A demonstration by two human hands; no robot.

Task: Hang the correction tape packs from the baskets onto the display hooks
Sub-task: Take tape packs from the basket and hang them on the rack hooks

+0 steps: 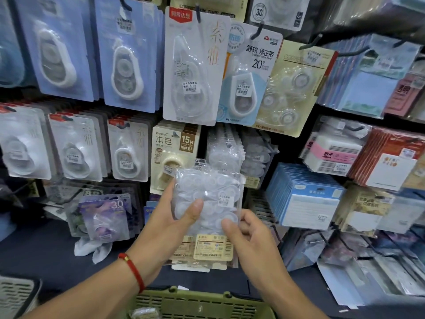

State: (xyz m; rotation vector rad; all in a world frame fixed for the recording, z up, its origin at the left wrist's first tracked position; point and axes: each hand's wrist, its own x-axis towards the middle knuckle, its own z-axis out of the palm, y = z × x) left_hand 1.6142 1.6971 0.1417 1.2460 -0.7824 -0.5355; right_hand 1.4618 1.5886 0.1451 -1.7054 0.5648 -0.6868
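Below the rack's middle hook of clear packs (226, 146), both hands clamp one upright clear pack (208, 196): left hand (170, 217) grips its left edge, right hand (248, 229) pinches the lower right corner.

Dark display wall (292, 143) fills view, black hooks (257, 33) jutting out. Dark navy shelf ledge (46, 254) runs below. Grey slatted crate (16, 293) at lower left. Even indoor light.

Stationery shop: wall of hooks (257, 33) hung with priced correction tape packs (192, 65) across frame, notepads (305, 199) at right, green basket (202, 305) bottom centre.
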